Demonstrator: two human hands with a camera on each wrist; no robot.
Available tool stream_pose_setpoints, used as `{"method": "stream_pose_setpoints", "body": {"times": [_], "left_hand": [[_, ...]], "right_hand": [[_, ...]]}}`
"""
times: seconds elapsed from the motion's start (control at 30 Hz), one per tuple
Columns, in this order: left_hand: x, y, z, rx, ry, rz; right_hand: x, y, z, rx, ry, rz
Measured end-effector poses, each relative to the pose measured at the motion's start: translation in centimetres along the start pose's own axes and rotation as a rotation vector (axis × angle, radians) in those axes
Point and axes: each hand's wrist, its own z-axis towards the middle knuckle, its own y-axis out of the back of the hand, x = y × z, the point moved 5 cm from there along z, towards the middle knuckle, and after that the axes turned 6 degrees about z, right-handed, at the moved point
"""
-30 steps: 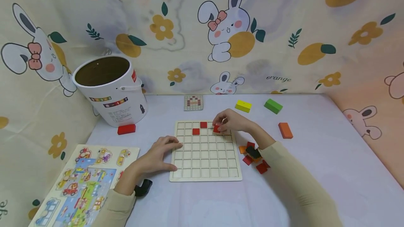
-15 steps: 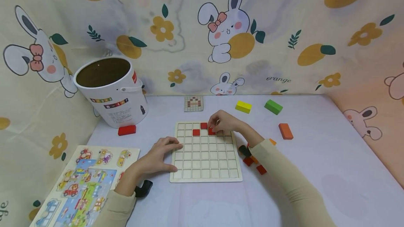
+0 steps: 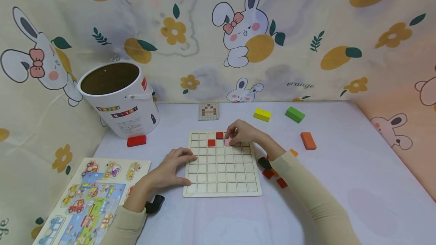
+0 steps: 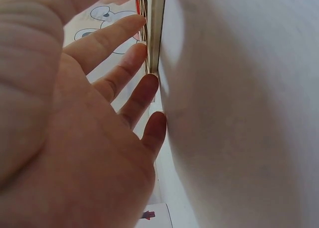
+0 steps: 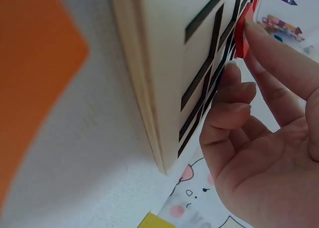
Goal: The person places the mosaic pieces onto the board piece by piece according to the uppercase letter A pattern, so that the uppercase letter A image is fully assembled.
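Observation:
A pale grid board [image 3: 221, 177] lies on the table, with two red square tiles [image 3: 211, 143] seated in its upper cells. My right hand [image 3: 243, 131] pinches another red tile [image 5: 241, 36] between thumb and finger, at the board's second row. In the head view this tile looks pink, apparently from glare. Along the board's left edge rests my left hand [image 3: 172, 167], its thumb and fingers spread and touching the rim. The left wrist view shows those fingers [image 4: 142, 91] fairly straight, with nothing held.
Loose red, orange and black tiles [image 3: 268, 174] lie beside the board, partly under the right sleeve. Behind it are a pattern card [image 3: 209, 112], yellow block [image 3: 262, 115] and green block [image 3: 295, 114]. A white bucket [image 3: 136, 114] and picture puzzle [image 3: 92, 196] stand left.
My right hand has shifted left along the upper rows with the red tile, then stayed there. The tile's face has turned from red to a pinkish sheen. My left hand keeps its place.

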Motion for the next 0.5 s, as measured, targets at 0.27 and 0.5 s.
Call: {"method": "stream_pose_setpoints", "body": {"times": [0.27, 0.5], "left_hand": [[0.2, 0.0, -0.1, -0.003, 0.003, 0.0], [0.1, 0.1, 0.0, 0.001, -0.002, -0.002]], "right_hand": [[0.8, 0.5, -1.1, -0.012, 0.02, -0.054], [0.8, 3.4, -5.3, -0.064, 0.092, 0.012]]}}
